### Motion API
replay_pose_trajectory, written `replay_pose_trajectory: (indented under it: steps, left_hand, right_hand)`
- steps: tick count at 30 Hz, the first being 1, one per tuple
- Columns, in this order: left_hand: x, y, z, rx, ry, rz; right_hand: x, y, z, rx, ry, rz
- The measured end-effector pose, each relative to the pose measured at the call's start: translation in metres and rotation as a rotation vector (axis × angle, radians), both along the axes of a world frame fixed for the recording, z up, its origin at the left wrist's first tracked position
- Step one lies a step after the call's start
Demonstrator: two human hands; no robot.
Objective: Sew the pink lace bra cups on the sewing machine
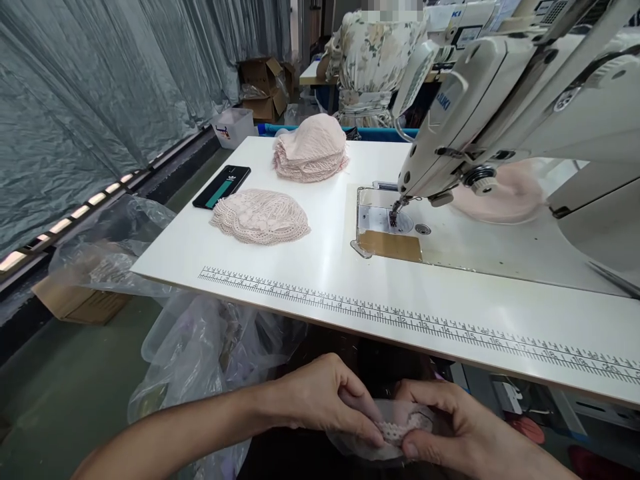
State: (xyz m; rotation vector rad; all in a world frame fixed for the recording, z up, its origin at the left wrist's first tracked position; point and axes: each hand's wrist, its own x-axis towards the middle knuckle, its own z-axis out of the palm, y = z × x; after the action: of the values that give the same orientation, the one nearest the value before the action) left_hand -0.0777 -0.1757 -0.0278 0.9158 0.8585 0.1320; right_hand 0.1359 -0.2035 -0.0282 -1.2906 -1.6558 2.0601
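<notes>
Below the table's front edge, my left hand (336, 399) and my right hand (453, 427) pinch a small piece of lace with sheer fabric (395, 430) between thumbs and fingers. The piece is pale, with a scalloped lace strip along it and thin see-through cloth around. Up on the table lie a pink lace cup piece (263, 217) and, behind it, a stack of similar pink lace pieces (311, 148). Both hands are apart from these.
A white sewing machine (475, 100) stands on the right of the white table (320, 267), which has a printed ruler along its front edge. A black phone (221, 187) lies at the left. Plastic bags (195, 353) hang below. A person in a floral top (377, 60) sits beyond.
</notes>
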Motion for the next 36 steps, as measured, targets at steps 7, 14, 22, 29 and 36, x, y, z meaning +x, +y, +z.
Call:
replay_pose_trajectory:
  steps: [7,14,22,29,36]
  left_hand:
    - [-0.009,0.0,-0.003,0.021,-0.006,-0.037]
    - [-0.012,0.002,-0.001,-0.004,-0.003,-0.052]
    - [-0.01,0.003,0.0,0.049,0.048,-0.062]
    - [-0.016,0.007,0.0,0.03,-0.059,-0.162]
    - [-0.019,0.011,-0.004,0.028,-0.117,-0.209]
  right_hand:
    - [-0.005,0.004,0.004,-0.003,-0.031,0.048]
    - [-0.007,0.006,0.007,0.087,-0.042,0.078]
    - [-0.01,0.005,-0.005,0.058,0.022,0.032]
    - [-0.004,0.004,-0.008,-0.035,0.072,0.015]
    - [-0.002,0.004,-0.006,-0.133,0.176,-0.018]
